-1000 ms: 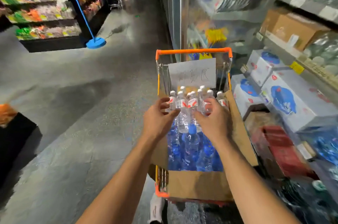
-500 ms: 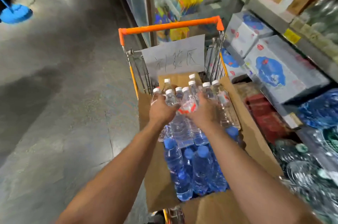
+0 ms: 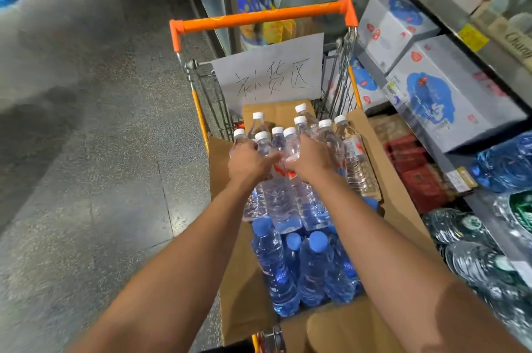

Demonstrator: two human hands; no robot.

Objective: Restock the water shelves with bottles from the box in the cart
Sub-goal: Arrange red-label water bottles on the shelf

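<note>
Both hands down in the box in the cart: left hand and right hand curled round several clear bottles at once. Too many per grip, slick plastic; could slip, topple onto blue bottles near. Speckled grey floor left; shelves right with cartons and shrink-wrapped water.

Both hands' fingers are hidden among the white-capped bottles; shelves blur.
</note>
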